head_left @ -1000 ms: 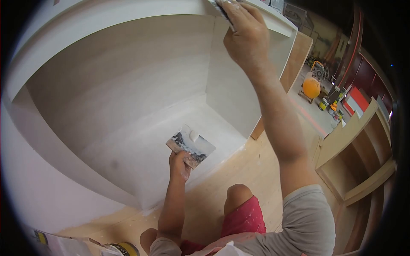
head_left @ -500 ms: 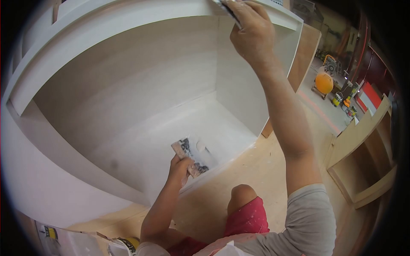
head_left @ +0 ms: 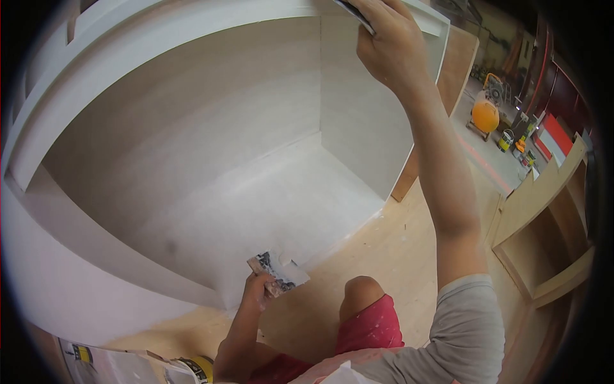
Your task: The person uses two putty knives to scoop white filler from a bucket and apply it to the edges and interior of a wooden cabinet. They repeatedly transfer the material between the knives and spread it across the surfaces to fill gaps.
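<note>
My left hand is closed round the handle edge of a wide putty knife, its blade smeared with white filler and dark patches. That blade sits low, over the front edge of the white-coated cabinet. Raised at the top of the view, my right hand grips a thin scraper at the cabinet's upper front rail; the scraper's upper part is cut off by the frame edge.
Bare plywood lies before the cabinet, under my knee. An unpainted wooden cabinet stands at right. Farther back are an orange tank machine and a paint bucket. Another bucket is at bottom left.
My right hand with the scraper has shifted right and slightly up along the rail. The left hand has lowered the putty knife slightly toward me.
</note>
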`<state>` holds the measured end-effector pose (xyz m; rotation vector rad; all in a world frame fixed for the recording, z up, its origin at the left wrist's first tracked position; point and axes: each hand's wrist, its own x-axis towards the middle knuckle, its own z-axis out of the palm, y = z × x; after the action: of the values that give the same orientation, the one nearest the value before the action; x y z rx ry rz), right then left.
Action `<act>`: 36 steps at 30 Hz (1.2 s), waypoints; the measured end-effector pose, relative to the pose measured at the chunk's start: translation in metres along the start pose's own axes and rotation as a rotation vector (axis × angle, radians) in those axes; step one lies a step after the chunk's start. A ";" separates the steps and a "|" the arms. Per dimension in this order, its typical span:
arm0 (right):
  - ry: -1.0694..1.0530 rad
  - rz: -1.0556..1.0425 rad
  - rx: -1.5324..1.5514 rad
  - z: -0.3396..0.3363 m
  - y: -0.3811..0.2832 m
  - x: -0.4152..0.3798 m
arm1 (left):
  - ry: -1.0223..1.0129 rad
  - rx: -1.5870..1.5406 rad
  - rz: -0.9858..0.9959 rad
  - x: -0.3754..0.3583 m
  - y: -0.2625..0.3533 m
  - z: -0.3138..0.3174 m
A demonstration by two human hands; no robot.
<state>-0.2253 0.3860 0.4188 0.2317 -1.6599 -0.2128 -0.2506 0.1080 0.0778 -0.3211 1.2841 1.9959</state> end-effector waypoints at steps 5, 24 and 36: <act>0.026 -0.037 0.020 0.028 0.001 -0.030 | -0.059 0.015 -0.004 0.004 -0.003 -0.003; -0.211 0.957 1.180 0.037 0.076 -0.042 | -0.019 0.007 0.068 0.010 -0.010 -0.008; 0.077 0.809 1.009 0.003 0.053 -0.056 | -0.013 0.052 0.078 0.008 -0.012 -0.014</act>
<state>-0.2241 0.4525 0.3792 0.2859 -1.5314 1.2437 -0.2504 0.1024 0.0589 -0.2360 1.3561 2.0223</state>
